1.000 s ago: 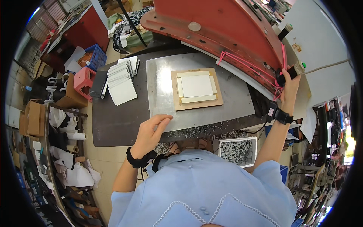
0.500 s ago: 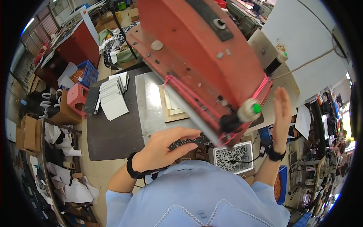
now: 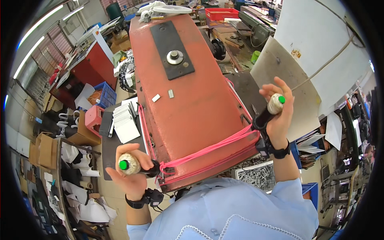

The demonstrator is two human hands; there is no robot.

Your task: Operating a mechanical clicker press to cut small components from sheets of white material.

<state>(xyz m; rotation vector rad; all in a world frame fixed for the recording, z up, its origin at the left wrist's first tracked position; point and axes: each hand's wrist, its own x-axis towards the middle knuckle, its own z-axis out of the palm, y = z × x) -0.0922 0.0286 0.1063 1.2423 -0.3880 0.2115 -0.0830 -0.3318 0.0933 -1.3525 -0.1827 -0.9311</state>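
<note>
- Head view: a red machine arm [image 3: 188,116] spans the dark tabletop [image 3: 109,149].
- At its left handle [image 3: 130,163], the left hand [image 3: 134,184], half open; at its right handle [image 3: 276,105], the right hand [image 3: 281,124], likewise; grip unclear.
- Left of it: white cards [image 3: 127,129], blue crate [image 3: 108,96].

Even, fairly bright light fills the room, with white tubes [image 3: 41,24] glowing above and left of the press [image 3: 188,116]. A soft sheen lies on its top, and the cards [image 3: 127,127] to its left look almost washed out. Around the press, detail is crisp and shadows soft. The panel [image 3: 320,52] to its right bows with the fisheye view, whose rim fades to black.
</note>
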